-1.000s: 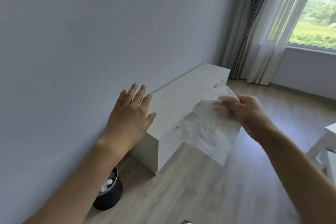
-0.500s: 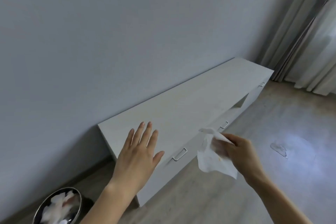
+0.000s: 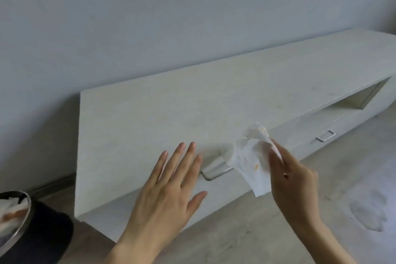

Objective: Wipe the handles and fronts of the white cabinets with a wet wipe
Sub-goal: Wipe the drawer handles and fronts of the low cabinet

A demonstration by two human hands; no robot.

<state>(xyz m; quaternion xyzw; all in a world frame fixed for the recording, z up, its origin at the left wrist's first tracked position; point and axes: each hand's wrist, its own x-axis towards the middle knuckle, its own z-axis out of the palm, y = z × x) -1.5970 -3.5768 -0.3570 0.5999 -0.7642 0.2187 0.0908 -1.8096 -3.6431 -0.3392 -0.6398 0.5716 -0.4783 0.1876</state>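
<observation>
Stretching along the wall (image 3: 171,17), the low white cabinet (image 3: 214,103) is sitting under both hands, a dark waste bin (image 3: 40,240) of used wipes off its left end. The left hand (image 3: 169,195) is hovering flat and open, crowding the metal handle (image 3: 214,170). The right hand (image 3: 294,182) is pinching the crumpled wet wipe (image 3: 250,163) against that handle; wrapping it round the bar would probably clean best. A second handle (image 3: 325,136) is waiting further right.

Home, prob. living rm: long low white cabinet (image 3: 214,103) w/ metal pull handle (image 3: 325,136) against plain grey wall (image 3: 150,17), wood-look floor (image 3: 257,233), small dark bin (image 3: 36,236) of used tissues at left.
</observation>
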